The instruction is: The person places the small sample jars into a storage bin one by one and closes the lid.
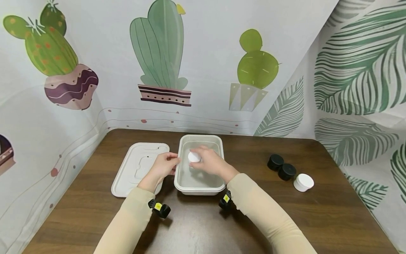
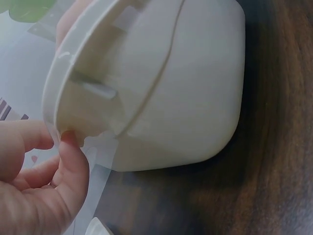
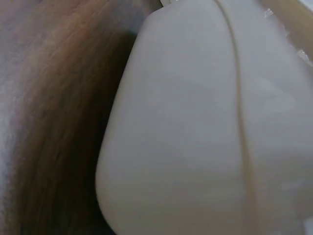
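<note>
A pale, box-shaped plastic container (image 1: pixel 200 187) stands without its lid near the middle of the table. My left hand (image 1: pixel 163 164) pinches its left rim between thumb and fingers; the left wrist view shows this hand (image 2: pixel 46 183) at the rim from below. Over the inside of the container, my right hand (image 1: pixel 211 161) grips a small round white jar (image 1: pixel 194 157) by its sides, top facing up. Whether the jar touches the floor of the container cannot be told. In the right wrist view the container wall (image 3: pixel 181 122) fills most of the picture, and the hand is hidden.
A flat white lid (image 1: pixel 127 176) lies left of the container, partly behind my left hand. To the right stand two small black round jars (image 1: pixel 275 162) side by side, with another white jar (image 1: pixel 303 182) close by. A patterned cloth (image 1: pixel 209 70) hangs behind the wooden table (image 1: pixel 247 151).
</note>
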### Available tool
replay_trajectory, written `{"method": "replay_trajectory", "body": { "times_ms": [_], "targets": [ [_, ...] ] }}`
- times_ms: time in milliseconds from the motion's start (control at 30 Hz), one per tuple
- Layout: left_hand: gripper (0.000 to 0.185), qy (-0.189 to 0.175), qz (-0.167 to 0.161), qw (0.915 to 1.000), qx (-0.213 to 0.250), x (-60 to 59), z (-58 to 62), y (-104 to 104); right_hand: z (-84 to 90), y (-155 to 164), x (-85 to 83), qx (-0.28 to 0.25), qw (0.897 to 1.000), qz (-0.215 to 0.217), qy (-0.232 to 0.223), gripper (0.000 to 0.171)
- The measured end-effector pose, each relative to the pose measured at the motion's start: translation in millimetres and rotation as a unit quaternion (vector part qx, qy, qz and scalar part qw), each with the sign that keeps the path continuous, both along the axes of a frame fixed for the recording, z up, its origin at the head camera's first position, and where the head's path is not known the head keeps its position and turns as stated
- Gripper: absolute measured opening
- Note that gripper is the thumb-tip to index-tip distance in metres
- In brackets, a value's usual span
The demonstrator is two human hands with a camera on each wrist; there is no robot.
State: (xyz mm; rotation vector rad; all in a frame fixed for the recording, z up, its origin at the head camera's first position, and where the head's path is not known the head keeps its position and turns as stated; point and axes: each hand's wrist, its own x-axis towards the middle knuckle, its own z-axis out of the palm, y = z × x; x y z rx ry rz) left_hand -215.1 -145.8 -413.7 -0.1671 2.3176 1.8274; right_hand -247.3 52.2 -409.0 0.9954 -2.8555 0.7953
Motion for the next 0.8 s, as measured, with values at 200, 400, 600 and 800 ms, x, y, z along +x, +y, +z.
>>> {"method": "replay_trajectory", "body": {
  "times_ms": [200, 400, 600, 800],
  "targets": [
    [0.034, 0.008, 0.000, 1.0000, -0.001, 0.8, 0.4, -0.2, -3.1, -4.3, -4.6, -0.009, 1.000, -0.011, 0.000, 0.059],
    [0.032, 0.010, -0.003, 0.9999, 0.003, 0.4, -0.4, 2.2, -6.6, -6.3, -6.3, -0.010, 1.000, -0.022, 0.004, 0.058],
    [0.031, 0.014, -0.001, 0.9999, -0.002, -0.7, -2.2, 2.1, -6.4, -7.7, -4.7, -0.012, 1.000, -0.020, -0.004, 0.059],
    [0.031, 0.015, 0.002, 0.9999, 0.000, -0.2, -2.1, 2.2, -6.8, -8.5, -4.4, 0.010, 1.000, -0.027, -0.010, 0.059]
  ]
}}
